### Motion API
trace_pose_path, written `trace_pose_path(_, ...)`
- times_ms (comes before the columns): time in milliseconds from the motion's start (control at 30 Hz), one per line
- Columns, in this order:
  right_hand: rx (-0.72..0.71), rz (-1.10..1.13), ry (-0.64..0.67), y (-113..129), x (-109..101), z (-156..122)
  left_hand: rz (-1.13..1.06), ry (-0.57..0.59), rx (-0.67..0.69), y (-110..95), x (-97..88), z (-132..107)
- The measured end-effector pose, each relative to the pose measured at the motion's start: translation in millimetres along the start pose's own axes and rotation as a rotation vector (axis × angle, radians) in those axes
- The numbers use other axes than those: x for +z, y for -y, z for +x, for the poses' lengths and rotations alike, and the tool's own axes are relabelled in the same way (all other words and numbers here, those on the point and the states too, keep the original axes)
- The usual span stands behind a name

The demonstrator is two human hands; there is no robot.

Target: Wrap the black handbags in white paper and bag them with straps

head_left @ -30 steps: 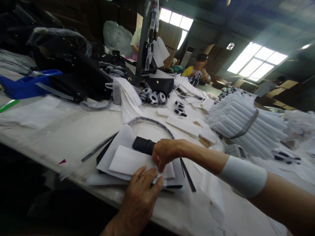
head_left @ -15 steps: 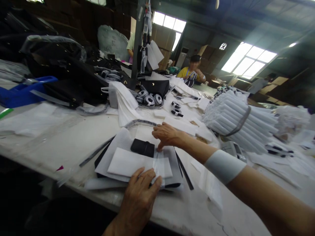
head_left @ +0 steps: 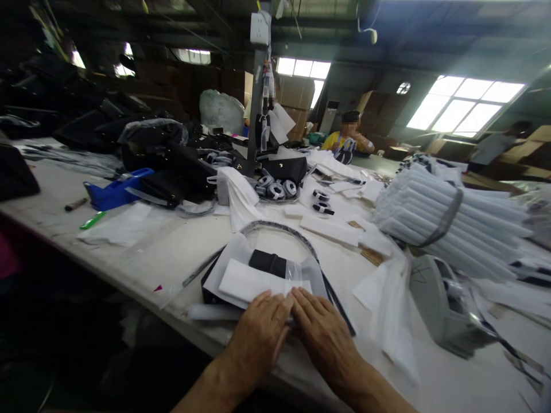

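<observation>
A black wallet-like item (head_left: 267, 262) lies in a clear plastic bag with a folded white paper sheet (head_left: 247, 281) over it, near the table's front edge. My left hand (head_left: 259, 336) lies flat on the near edge of this packet, fingers stretched out. Beside it my right hand (head_left: 323, 334) also presses flat on the packet, fingertips touching the left hand's. A dark curved strap (head_left: 284, 231) arcs just behind the packet.
A big bundle of white folded bags (head_left: 451, 221) lies at the right, with a grey tape dispenser (head_left: 443, 307) in front of it. Black bags (head_left: 163, 155) and a blue tool (head_left: 112, 193) lie at the left. A person in yellow (head_left: 349, 136) sits far back.
My right hand has drawn back from behind the packet to its near edge, beside the left hand. The camera has tilted up and pulled back.
</observation>
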State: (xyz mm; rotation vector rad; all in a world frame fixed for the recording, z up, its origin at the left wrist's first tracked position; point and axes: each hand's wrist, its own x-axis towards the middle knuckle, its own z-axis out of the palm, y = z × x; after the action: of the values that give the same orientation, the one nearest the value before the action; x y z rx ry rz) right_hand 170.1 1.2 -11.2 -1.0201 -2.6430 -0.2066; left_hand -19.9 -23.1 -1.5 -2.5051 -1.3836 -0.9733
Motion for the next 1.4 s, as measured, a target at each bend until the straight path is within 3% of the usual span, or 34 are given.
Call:
trace_pose_path(67, 0.008, -0.005, -0.010, -4, -2, 6, 0.099, 0.059, 0.011, 20, -16.9, -3)
trace_pose_path(167, 0.001, 0.038, 0.026, -17, -16, 13, 0.252, 0.068, -0.006, 51, -43.8, -10)
trace_pose_path(233, 0.004, 0.101, 0.085, -32, -25, 11, 0.295, 0.054, 0.009, 61, -53.9, -14)
trace_pose_path(333, 0.023, 0.207, 0.200, -64, -34, 0, 0.266, 0.033, 0.048, 52, -49.5, -19)
trace_pose_path(500, 0.032, 0.257, 0.331, -98, -56, -29, 0.214, -0.057, 0.079, 21, -17.9, -24)
trace_pose_path(567, 0.053, 0.219, 0.338, -90, -69, -32, 0.193, -0.093, 0.079, 18, -9.8, -26)
trace_pose_path(667, 0.085, 0.138, 0.223, -54, -78, -19, 0.167, -0.101, 0.071, 21, -6.5, -28)
trace_pose_path(767, 0.042, 0.152, 0.119, -10, -61, 2, 0.144, -0.020, 0.068, 23, -11.9, -29)
trace_pose_path(867, 0.014, 0.199, 0.086, 12, -31, 15, 0.110, 0.106, 0.057, 24, -21.2, -29)
trace_pose_path(1033, 0.027, 0.209, 0.045, 9, -9, 13, 0.103, 0.169, 0.116, 34, -27.3, -23)
trace_pose_path(1267, 0.010, 0.167, -0.085, 11, -1, 12, 0.139, -0.099, 0.168, 42, -8.8, -28)
trace_pose_path(1400, -0.049, 0.105, -0.162, 11, 7, 9, 0.222, -0.105, 0.144, 27, -9.3, -37)
